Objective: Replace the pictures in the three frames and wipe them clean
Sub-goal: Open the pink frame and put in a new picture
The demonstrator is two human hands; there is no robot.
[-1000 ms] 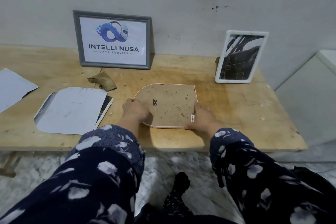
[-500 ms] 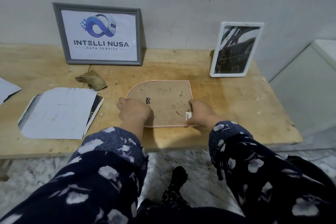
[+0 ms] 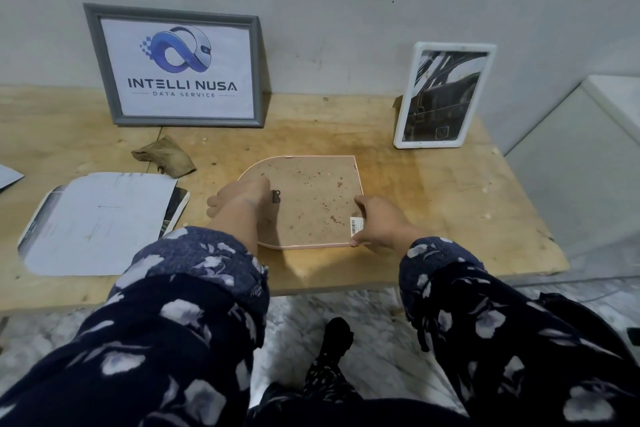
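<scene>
The left hand (image 3: pixel 239 199) lies on the brown back of an arched pink frame (image 3: pixel 311 198), fingers reaching toward the small metal hanger (image 3: pixel 276 197); whether they press or pinch anything I cannot tell. The right hand (image 3: pixel 379 224) grips the frame's right edge near the barcode sticker (image 3: pixel 357 226), thumb at the near corner. The frame lies face down on the tabletop (image 3: pixel 450 204), near the front edge. To its left lies a stack of printed sheets (image 3: pixel 100 222), with a crumpled brown cloth (image 3: pixel 164 158) behind them. A grey frame (image 3: pixel 176 68) holding a logo print leans on the wall at back left; a white frame (image 3: pixel 443 95) holding a dark photo stands back right. Bare wood lies between the pink frame and the tabletop's right edge.
</scene>
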